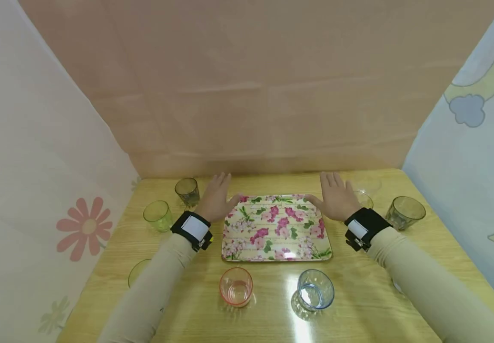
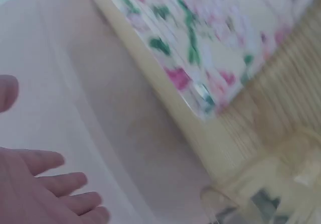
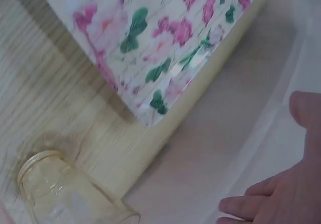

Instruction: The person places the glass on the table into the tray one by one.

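The tray lies flat at the table's centre. The left hand is held at its 10 o'clock corner and the right hand at its 2 o'clock corner, fingers straight and spread, nothing gripped; whether the thumbs touch the rim cannot be told.

A glass could be knocked over by a sideways sweep: the grey glass stands just beside the left hand, and a clear glass just beside the right.

One tray is counted. At least eight glasses are counted around it, one half hidden behind the left sleeve.
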A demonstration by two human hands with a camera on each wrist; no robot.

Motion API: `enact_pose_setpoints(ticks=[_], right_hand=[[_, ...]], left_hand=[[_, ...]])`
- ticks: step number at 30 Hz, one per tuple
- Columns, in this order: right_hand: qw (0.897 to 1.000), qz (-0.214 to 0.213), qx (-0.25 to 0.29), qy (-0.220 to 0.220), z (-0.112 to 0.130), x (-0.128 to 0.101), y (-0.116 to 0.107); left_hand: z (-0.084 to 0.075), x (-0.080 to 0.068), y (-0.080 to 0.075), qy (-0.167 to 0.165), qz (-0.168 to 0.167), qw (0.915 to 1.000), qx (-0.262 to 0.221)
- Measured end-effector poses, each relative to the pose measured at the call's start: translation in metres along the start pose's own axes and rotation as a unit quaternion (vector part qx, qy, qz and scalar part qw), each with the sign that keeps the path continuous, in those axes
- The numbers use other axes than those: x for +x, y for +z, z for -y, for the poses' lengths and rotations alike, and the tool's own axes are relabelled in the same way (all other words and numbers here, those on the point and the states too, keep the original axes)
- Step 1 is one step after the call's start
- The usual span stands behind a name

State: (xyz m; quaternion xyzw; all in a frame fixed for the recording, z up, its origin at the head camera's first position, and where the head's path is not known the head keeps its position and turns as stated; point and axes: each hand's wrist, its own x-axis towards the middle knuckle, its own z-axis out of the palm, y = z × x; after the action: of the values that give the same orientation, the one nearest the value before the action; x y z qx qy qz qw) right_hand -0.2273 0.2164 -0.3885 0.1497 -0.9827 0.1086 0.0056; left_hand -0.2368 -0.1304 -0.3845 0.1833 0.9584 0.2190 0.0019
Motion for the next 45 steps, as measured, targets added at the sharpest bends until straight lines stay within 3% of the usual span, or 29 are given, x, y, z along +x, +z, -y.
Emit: enact_pose_setpoints(ticks=[4,9,16,23,30,34,38,45], right_hand=[[1.000,-0.003,0.003,-0.007,0.006,-0.017,0.003],[1.000,0.014,0.021,0.009,0.010,-0.036,0.003],[0.999,0.005,0.004,0.032,0.018,-0.053,0.003],[0.998,0.038,0.027,0.034,0.030,-0.070,0.007],[0.999,0.016,-0.027,0.009,0.042,-0.081,0.014],[0.999,0.045,-0.013,0.025,0.041,-0.080,0.023],[0.996,0.077,0.009,0.052,0.034,-0.080,0.037],[0.988,0.084,0.079,0.104,0.015,-0.088,0.060]], left_hand=[[-0.010,-0.015,0.005,-0.009,0.014,0.9988,-0.047],[-0.020,-0.031,0.007,-0.038,0.009,0.9935,-0.106],[-0.022,-0.052,0.014,-0.088,-0.008,0.9873,-0.132],[-0.010,-0.075,0.037,-0.132,0.005,0.9853,-0.108],[0.000,-0.087,0.043,-0.137,0.050,0.9837,-0.106],[0.005,-0.089,0.047,-0.141,0.058,0.9825,-0.107],[0.011,-0.094,0.058,-0.165,0.071,0.9761,-0.123],[0.023,-0.099,0.075,-0.166,0.032,0.9742,-0.149]])
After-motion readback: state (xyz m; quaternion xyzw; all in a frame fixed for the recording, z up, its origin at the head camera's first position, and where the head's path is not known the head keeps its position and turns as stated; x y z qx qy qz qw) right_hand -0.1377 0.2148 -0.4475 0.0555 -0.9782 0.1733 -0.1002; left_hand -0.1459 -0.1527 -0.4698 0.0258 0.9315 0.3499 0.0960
